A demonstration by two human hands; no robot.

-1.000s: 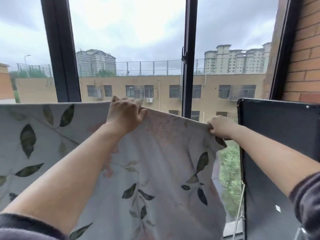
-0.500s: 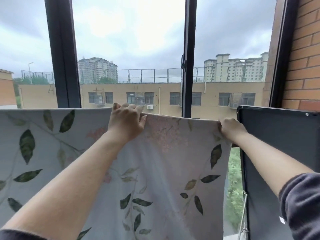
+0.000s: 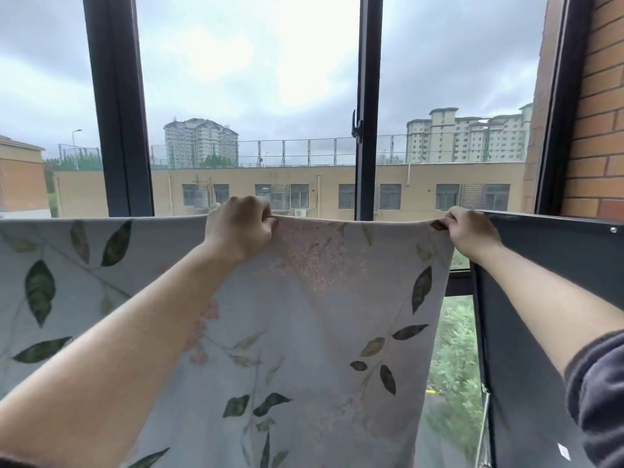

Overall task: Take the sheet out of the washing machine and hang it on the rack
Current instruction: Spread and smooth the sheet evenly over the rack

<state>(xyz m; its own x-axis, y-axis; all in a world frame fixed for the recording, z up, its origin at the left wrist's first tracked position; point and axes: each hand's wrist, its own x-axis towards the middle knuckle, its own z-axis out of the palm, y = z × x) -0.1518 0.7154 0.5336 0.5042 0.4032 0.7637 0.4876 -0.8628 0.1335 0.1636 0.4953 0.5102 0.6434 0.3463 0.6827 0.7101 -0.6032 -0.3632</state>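
The right hand [image 3: 471,231] has drawn its corner of the sheet [image 3: 320,315] farther right than half a second ago, up beside the dark panel [image 3: 540,282], and the top hem now runs taut and straight. The left hand [image 3: 238,228] pinches that hem mid-span, and the right pinches the corner. Pale, printed with green leaves and faint pink blossom, the sheet hangs flat before the window frame [image 3: 366,130]; whatever carries it is hidden.

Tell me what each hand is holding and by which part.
Both hold the pale leaf-printed fabric sheet by its top edge: the left hand grips partway along it, and the right hand pinches its top right corner.
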